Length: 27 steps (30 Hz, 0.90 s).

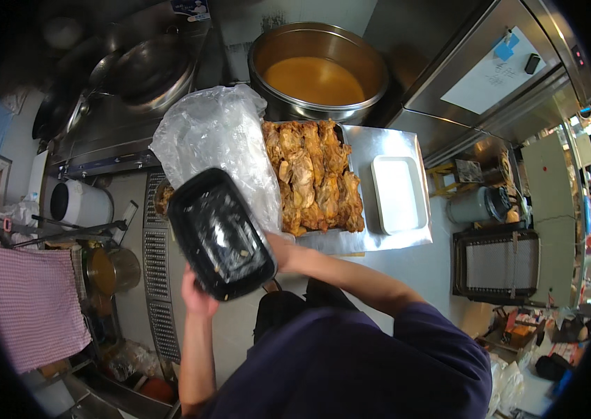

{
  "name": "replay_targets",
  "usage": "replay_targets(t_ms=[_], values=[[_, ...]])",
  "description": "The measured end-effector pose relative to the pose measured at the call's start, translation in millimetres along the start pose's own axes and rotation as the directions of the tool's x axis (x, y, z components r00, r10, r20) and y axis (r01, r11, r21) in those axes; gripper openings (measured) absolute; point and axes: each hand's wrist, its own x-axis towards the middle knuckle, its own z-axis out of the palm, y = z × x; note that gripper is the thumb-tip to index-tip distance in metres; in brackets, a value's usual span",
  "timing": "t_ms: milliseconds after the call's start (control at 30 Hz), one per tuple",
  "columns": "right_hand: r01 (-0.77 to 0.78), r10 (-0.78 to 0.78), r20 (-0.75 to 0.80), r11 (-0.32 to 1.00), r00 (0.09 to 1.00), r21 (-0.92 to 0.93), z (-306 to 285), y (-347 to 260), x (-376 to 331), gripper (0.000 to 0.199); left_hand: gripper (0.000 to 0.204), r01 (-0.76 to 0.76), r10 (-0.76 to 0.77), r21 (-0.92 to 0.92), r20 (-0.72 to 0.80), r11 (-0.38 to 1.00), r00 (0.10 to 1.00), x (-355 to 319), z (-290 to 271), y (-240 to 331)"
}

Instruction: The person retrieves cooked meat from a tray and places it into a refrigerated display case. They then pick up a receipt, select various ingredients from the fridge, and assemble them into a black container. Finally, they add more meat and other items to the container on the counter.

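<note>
Both hands, the left hand (197, 297) and right hand (280, 250), grip a black rectangular plastic tray (220, 234), tilted for loading, with the browned cooked chicken pieces (315, 176) at its two o'clock on the steel bench (407, 265).

A steel counter (407, 269) fills the middle, with a big pot (318, 70) of brown liquid at its far edge. Left, a stove (124, 133) carries a wok (150, 70); a checked cloth (30, 300) hangs below. Right stands a steel cabinet (477, 77).
</note>
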Motion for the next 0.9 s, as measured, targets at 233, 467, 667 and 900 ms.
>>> replay_targets(t_ms=[233, 467, 667, 900], values=[[-0.312, 0.271, -0.715, 0.947, 0.644, 0.078, -65.6, -6.3, -52.9, 0.03, 0.065, 0.142, -0.151, 0.24, 0.019, 0.96, 0.988, 56.9, 21.4, -14.6], [-0.729, 0.365, -0.718, 0.621, 0.593, -0.286, -90.4, 174.0, 25.5, 0.058, 0.071, 0.189, -0.241, 0.348, 0.112, 0.918, 0.964, 52.3, -23.7, -37.1], [-0.547, 0.627, -0.325, 0.778, 0.708, 0.309, -141.9, 171.6, 2.2, 0.048, 0.082, 0.187, -0.231, 0.417, 0.058, 0.889, 0.971, 43.8, -20.4, -45.3], [-0.313, 0.322, -0.222, 0.947, 0.921, 0.076, -174.0, 69.1, -79.1, 0.039, 0.084, 0.226, -0.249, 0.453, -0.009, 0.863, 0.968, 51.0, 40.1, -83.4]])
